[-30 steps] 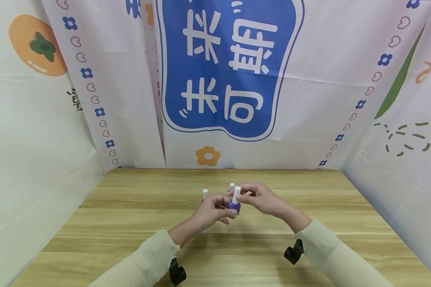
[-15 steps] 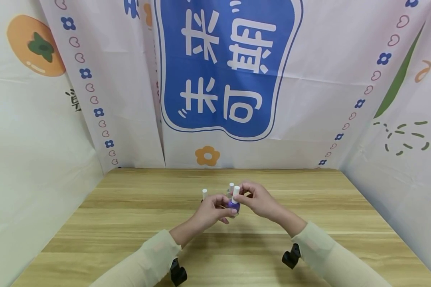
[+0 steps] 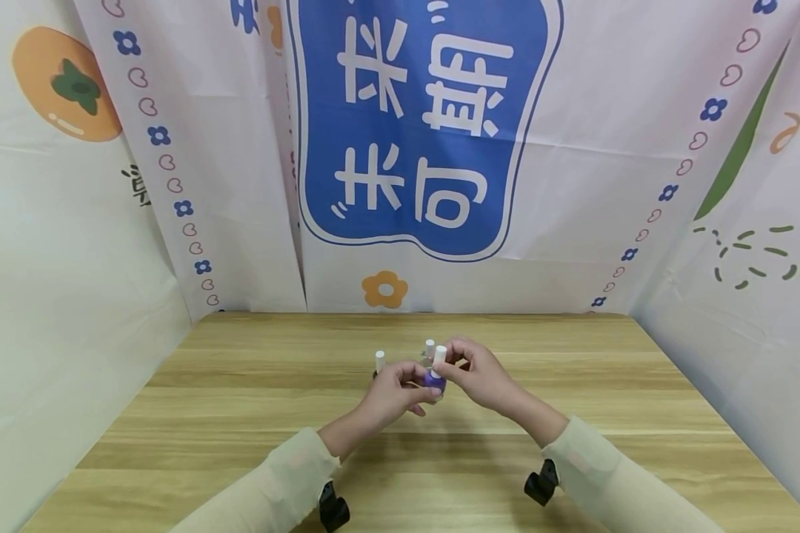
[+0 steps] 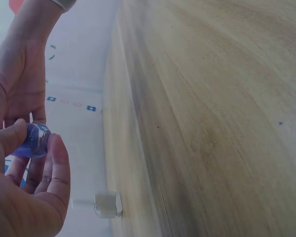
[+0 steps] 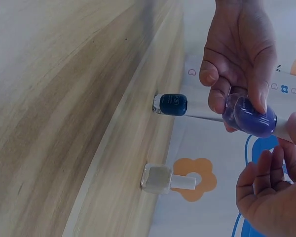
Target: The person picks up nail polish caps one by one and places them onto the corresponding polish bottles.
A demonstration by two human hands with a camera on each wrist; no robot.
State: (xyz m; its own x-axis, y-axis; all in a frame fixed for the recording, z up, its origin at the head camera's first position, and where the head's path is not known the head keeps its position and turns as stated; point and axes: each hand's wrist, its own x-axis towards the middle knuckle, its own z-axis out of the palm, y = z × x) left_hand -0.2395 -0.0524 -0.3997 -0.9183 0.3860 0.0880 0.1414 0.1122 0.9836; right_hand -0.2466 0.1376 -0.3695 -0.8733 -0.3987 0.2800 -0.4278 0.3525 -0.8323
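A purple nail polish bottle (image 3: 435, 380) with a white cap (image 3: 440, 354) is held off the table between both hands. My left hand (image 3: 392, 392) pinches its glass body between thumb and fingers. At the cap, my right hand (image 3: 478, 371) grips with thumb and fingertips. In the right wrist view the purple bottle (image 5: 256, 119) lies across the frame, its cap partly covered by the right thumb. Beyond the hands stand a dark teal nail polish bottle (image 5: 173, 104) and a pale nail polish bottle (image 5: 158, 178), both upright on the table.
The wooden table (image 3: 253, 414) reaches back to a printed white cloth (image 3: 560, 244), with more cloth at both sides. In the head view the left hand hides most of the teal bottle below its white cap (image 3: 380, 358). Each wrist carries a small black camera.
The right hand and forearm have shifted slightly left, with fingers staying at the cap. The left hand has kept its pinch on the purple bottle almost unmoved. The standing bottles have not moved.
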